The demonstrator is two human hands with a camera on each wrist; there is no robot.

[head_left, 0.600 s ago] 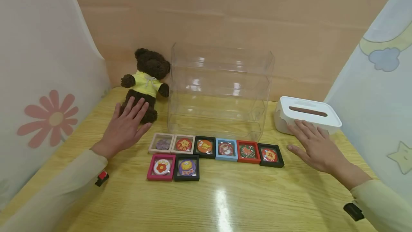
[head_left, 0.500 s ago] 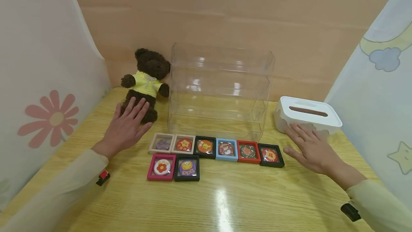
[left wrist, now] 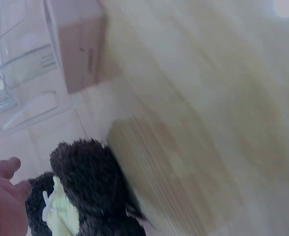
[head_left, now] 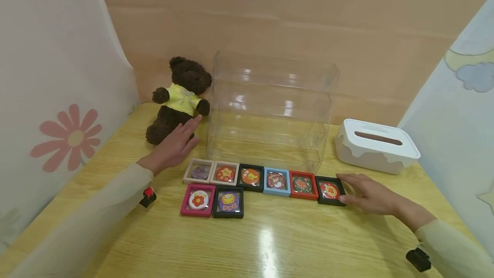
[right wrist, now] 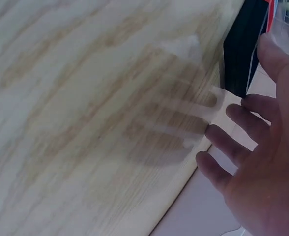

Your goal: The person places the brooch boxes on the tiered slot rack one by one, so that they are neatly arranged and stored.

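In the head view, my right hand (head_left: 368,194) is at the right end of a row of small framed badges. Its thumb and index fingertip are at two corners of the last black badge frame (head_left: 330,191); the other fingers (right wrist: 228,142) are spread loosely in the right wrist view. My left hand (head_left: 174,146) is held out with straight fingers in front of the brown teddy bear (head_left: 181,98) in a yellow hoodie, holding nothing. Behind the row stands a clear tiered display rack (head_left: 266,110).
In the row are a blue frame (head_left: 276,181), a red frame (head_left: 303,184) and several others. Nearer lie a pink frame (head_left: 198,200) and another black frame (head_left: 228,202). A white tissue box (head_left: 376,147) stands at the right of the wooden table (head_left: 301,243).
My right hand has come down and left from the tissue box to the last black frame. My left hand has shifted right and turned its edge upward. The head view has swung slightly left.
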